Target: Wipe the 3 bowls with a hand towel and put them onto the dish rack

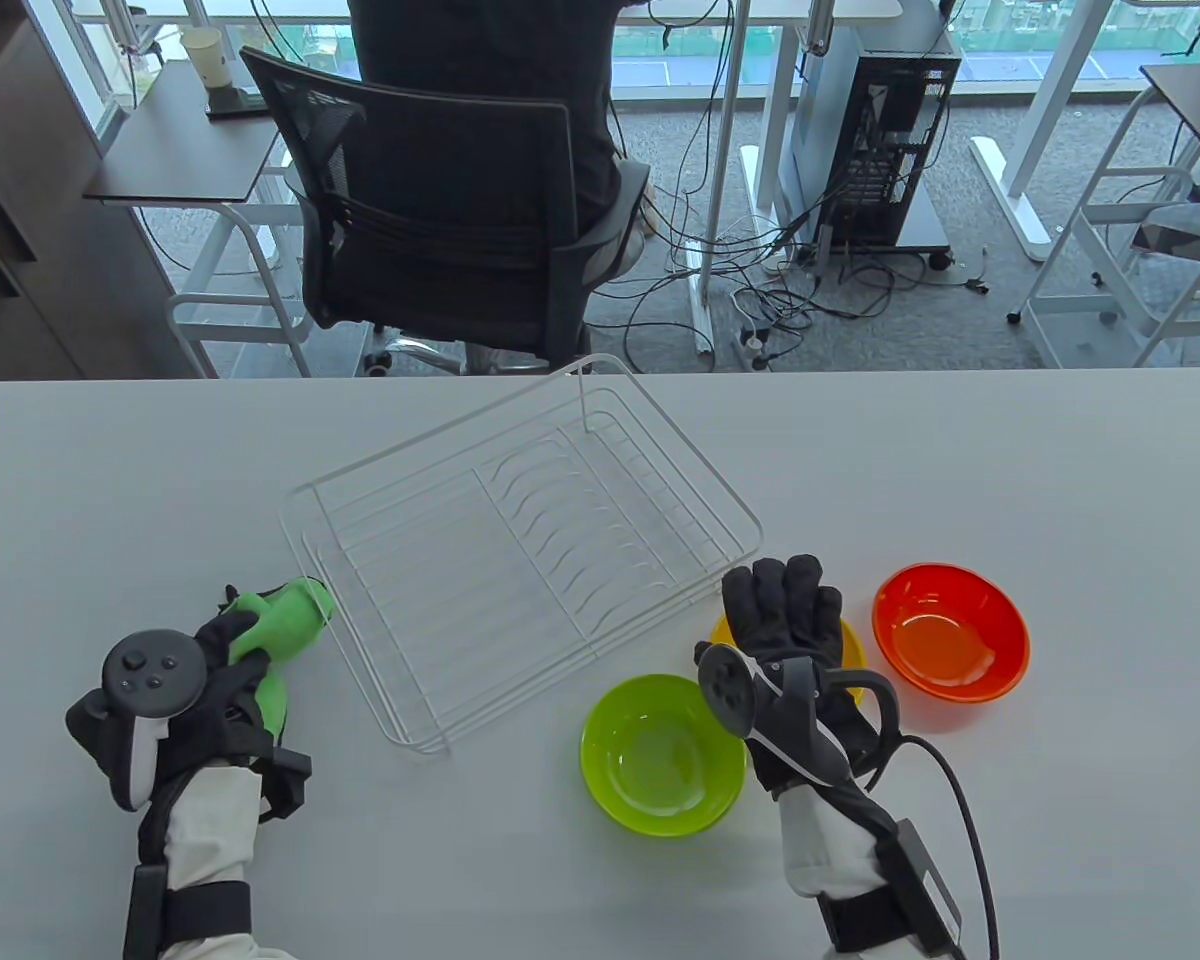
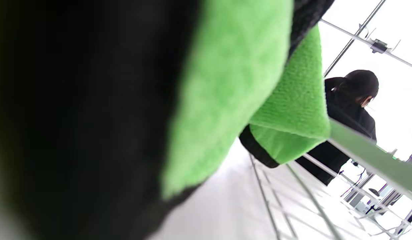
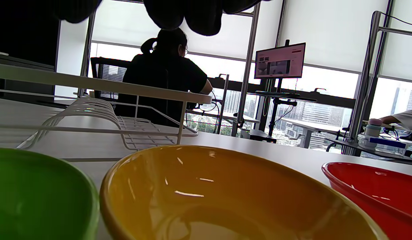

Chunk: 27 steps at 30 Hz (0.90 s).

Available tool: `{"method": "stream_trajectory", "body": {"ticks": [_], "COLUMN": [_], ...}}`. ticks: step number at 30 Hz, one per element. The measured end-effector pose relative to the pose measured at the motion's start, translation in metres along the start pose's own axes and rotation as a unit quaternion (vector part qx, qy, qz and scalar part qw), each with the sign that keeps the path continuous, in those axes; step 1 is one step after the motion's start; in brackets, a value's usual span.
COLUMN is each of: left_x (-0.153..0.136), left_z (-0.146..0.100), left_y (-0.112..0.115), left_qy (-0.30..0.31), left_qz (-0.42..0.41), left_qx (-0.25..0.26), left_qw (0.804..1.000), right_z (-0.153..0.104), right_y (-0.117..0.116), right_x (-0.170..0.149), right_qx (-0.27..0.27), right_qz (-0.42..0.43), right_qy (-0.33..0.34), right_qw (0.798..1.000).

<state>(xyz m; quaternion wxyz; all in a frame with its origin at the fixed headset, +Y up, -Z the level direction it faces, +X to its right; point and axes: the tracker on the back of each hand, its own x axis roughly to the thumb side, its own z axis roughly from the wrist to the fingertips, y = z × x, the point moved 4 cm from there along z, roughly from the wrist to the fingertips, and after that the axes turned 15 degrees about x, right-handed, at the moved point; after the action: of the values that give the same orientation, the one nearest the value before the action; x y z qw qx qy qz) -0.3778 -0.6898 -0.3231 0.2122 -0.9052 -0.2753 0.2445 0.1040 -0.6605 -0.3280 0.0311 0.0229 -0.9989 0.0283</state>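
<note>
A green hand towel (image 1: pixel 285 625) (image 2: pixel 232 83) is bunched in my left hand (image 1: pixel 235 640), which grips it on the table just left of the white wire dish rack (image 1: pixel 520 540) (image 2: pixel 292 206). The rack holds nothing. My right hand (image 1: pixel 782 600) hovers with its fingers spread over the yellow bowl (image 1: pixel 853 645) (image 3: pixel 225 196), covering most of it in the table view; its fingertips (image 3: pixel 192 16) hang above the bowl, apart from it. The green bowl (image 1: pixel 663 753) (image 3: pixel 32 193) stands to the yellow one's near left. The red bowl (image 1: pixel 950 630) (image 3: pixel 375 190) sits to its right.
The white table (image 1: pixel 960 460) stretches bare behind the bowls. Behind its far edge a person sits in a black office chair (image 1: pixel 440 200), back turned. A black cable (image 1: pixel 960 800) trails from my right wrist toward the table's near edge.
</note>
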Motion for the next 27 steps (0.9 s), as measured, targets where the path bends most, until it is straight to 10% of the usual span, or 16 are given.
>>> {"method": "stream_trajectory", "body": {"ticks": [27], "left_x": [0.056], "left_z": [-0.019], "left_y": [-0.030], "left_qy": [0.119], "left_qz": [-0.137], "left_qx": [0.048], "left_qw": [0.982], "right_z": [0.031], "right_y": [-0.063], "right_x": [0.055], "right_qx": [0.201], "right_qz": [-0.045], "right_qy": [0.071], "right_qw": [0.976]}}
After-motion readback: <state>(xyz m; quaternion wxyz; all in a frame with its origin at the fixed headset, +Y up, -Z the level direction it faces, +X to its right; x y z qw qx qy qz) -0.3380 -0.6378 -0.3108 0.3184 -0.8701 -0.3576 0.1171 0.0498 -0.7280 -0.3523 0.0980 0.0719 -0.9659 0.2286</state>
